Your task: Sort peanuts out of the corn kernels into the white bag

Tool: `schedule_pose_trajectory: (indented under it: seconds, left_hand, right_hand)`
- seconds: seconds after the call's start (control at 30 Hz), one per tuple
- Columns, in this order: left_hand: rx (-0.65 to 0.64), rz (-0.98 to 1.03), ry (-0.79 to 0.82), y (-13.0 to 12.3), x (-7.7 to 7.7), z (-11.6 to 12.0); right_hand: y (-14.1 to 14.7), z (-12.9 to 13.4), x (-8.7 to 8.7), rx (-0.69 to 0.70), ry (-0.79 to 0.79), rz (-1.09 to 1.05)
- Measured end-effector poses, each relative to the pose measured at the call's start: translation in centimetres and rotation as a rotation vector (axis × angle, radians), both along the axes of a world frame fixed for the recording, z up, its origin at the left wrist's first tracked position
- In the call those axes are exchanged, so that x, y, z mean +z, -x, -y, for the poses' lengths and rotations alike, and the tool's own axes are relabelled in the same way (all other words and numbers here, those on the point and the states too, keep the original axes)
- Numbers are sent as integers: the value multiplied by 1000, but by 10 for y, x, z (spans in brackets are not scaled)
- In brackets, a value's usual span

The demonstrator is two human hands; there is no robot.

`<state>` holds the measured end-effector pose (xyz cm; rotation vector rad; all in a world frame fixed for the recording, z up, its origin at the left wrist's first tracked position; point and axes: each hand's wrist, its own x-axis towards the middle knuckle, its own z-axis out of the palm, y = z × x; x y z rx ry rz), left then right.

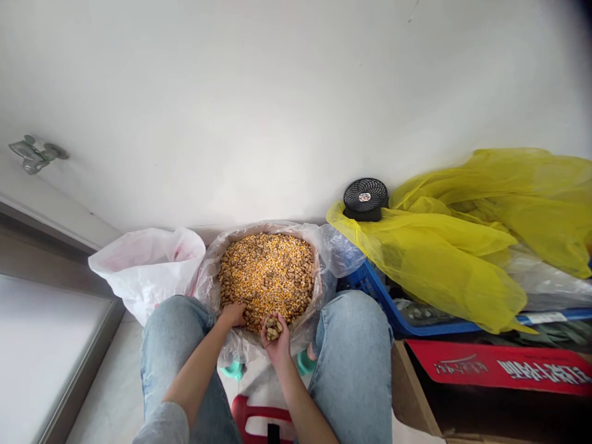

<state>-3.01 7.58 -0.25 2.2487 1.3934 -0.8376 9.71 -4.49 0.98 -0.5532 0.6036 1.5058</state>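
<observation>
Down in the plastic bag (206, 290) of corn kernels (268, 271), left hand (232, 314) has its fingers buried, can't tell how spread. Right hand (277, 345) cups a nut clump (273, 328), fingers curled.

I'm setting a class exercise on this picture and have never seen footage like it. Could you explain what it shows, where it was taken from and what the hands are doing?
No machine appears here: a person is working with two bare hands. The one picture comes from a camera worn on their head, looking down past their knees in blue jeans. Between the knees sits a clear plastic bag holding a corn-and-nut mix. The left hand rests on the mix, its fingers reaching in. The right hand is cupped around a handful of nuts, which look like peanuts in the shell. Nearby are a white plastic bag, a yellow plastic sheet and a small black fan.
</observation>
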Motion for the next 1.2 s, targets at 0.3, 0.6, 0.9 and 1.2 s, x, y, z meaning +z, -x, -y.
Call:
schedule_pose_trajectory:
  seconds: [0.3, 0.6, 0.9, 1.2]
  left_hand:
    - [7, 123, 11, 2, -1, -4]
    - [38, 151, 36, -4, -5, 0]
    - [52, 130, 70, -5, -8, 6]
    - [102, 300, 126, -2, -7, -6]
  right_hand:
    - [0, -1, -3, -1, 5, -15]
    - [1, -3, -3, 19, 28, 31]
    - [2, -2, -5, 24, 42, 70]
    - [1, -2, -1, 16, 42, 55]
